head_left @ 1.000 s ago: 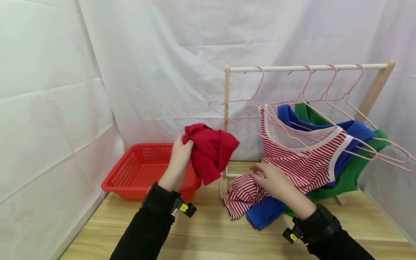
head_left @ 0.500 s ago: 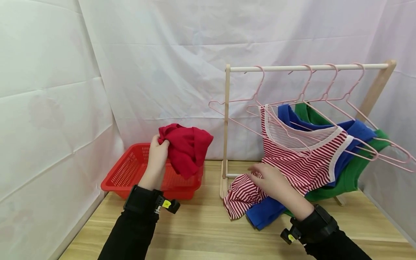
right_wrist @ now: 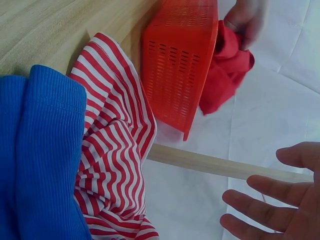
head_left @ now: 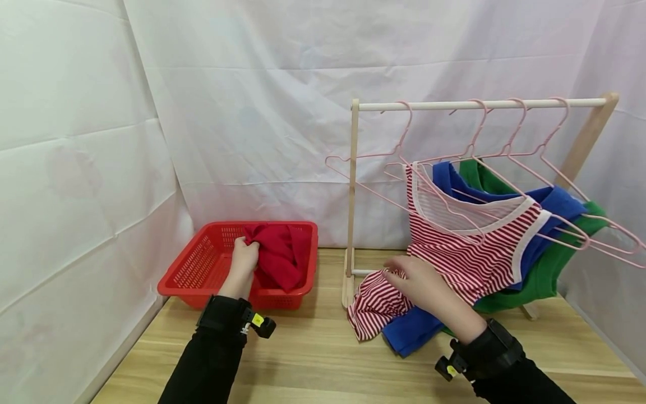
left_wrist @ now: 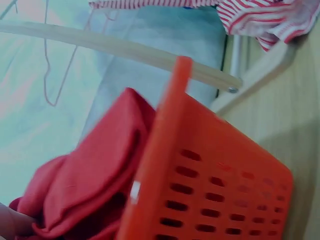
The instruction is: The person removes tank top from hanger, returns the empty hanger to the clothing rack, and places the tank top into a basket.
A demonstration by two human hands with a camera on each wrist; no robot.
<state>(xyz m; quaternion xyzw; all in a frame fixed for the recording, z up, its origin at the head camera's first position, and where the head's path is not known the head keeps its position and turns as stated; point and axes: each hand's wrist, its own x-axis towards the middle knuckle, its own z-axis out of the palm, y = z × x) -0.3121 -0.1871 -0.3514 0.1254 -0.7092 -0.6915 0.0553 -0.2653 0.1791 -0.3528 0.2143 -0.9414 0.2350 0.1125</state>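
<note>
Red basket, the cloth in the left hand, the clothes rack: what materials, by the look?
Red basket: probably moulded plastic, fairly smooth; one-piece slotted walls, rounded rim.
Red cloth: soft matte fabric, bunching in folds. Fibre can't be told.
Clothes rack: tan posts look like matte wood; smooth white top bar could be metal or plastic.

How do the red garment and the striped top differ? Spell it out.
The red garment looks plain; the striped top is red and white. The red garment is bunched in the left hand; the striped top hangs on a pink hanger. Both are cloth and show red.
</note>
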